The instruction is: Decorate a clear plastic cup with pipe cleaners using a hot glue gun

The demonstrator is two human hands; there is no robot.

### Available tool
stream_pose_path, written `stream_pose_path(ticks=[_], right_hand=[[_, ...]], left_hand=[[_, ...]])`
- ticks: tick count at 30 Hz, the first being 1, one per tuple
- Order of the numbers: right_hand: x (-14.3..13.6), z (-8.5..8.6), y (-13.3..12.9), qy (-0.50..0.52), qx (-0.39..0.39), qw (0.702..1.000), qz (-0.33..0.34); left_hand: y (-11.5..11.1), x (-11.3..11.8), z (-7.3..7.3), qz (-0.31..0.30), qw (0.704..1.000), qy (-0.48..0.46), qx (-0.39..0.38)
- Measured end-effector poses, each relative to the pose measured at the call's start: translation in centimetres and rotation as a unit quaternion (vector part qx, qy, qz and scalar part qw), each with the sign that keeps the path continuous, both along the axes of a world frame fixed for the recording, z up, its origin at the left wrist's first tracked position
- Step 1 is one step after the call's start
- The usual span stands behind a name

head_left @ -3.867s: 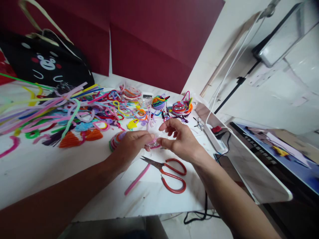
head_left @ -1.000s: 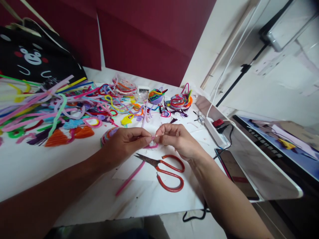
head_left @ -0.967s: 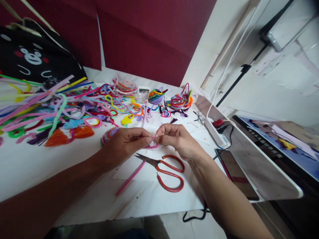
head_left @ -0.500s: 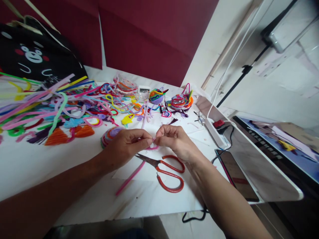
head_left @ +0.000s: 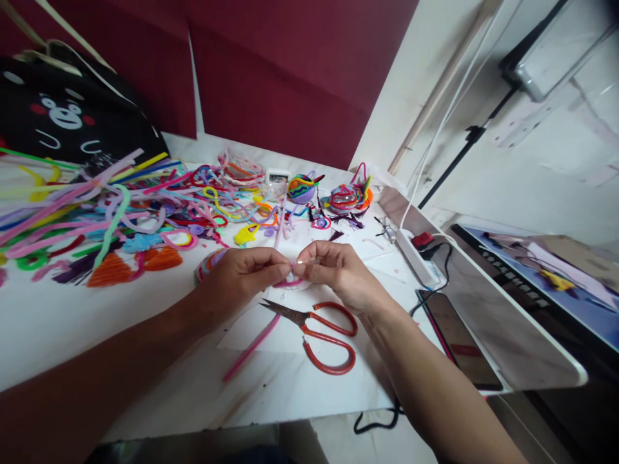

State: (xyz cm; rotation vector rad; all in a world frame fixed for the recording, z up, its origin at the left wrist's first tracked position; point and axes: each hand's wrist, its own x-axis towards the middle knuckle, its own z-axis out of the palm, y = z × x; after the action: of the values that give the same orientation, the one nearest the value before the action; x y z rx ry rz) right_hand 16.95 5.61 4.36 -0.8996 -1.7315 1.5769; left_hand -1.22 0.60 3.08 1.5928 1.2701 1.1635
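My left hand [head_left: 256,272] pinches a small pink fuzzy pipe cleaner [head_left: 293,281] between thumb and fingertips. Opposite it, the fingers of my right hand [head_left: 329,265] are pinched together at the same piece, with a pale, shiny sliver showing at their tips. The pipe cleaner curves below the fingertips, partly hidden by them. Beneath the hands lie orange-handled scissors [head_left: 308,317], blades slightly apart and pointing left. A longer pink pipe cleaner [head_left: 251,348] lies left of the scissors. Behind my left hand sits a multicoloured wound ball [head_left: 207,263], mostly covered.
A heap of pipe cleaners [head_left: 116,206] spreads over the back left, before a black bag [head_left: 72,109]. Decorated balls [head_left: 302,189] stand at the back. To the right are a power strip [head_left: 416,258], a phone [head_left: 461,341] and a raised panel [head_left: 532,348].
Both hands stay close together at the pink pipe cleaner; their fingertips have shifted slightly. A pale sliver now shows at the right fingertips. The scissors and table items lie as before.
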Motion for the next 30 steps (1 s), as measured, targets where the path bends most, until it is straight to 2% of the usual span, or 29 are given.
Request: stream_pose_path(ticks=[19, 24, 30], right_hand=[[-0.53, -0.13, -0.64, 0.018, -0.004, 1.000, -0.020], [-0.56, -0.14, -0.70, 0.006, 0.018, 0.999, -0.028], [-0.59, 0.02, -0.63, 0.003, 0.027, 0.999, -0.027]], left_hand=[[-0.49, 0.37, -0.16, 0.007, 0.999, 0.004, 0.032], [-0.51, 0.41, -0.16, 0.005, 0.999, 0.000, 0.038], [-0.18, 0.10, -0.40, 0.012, 1.000, -0.003, 0.010]])
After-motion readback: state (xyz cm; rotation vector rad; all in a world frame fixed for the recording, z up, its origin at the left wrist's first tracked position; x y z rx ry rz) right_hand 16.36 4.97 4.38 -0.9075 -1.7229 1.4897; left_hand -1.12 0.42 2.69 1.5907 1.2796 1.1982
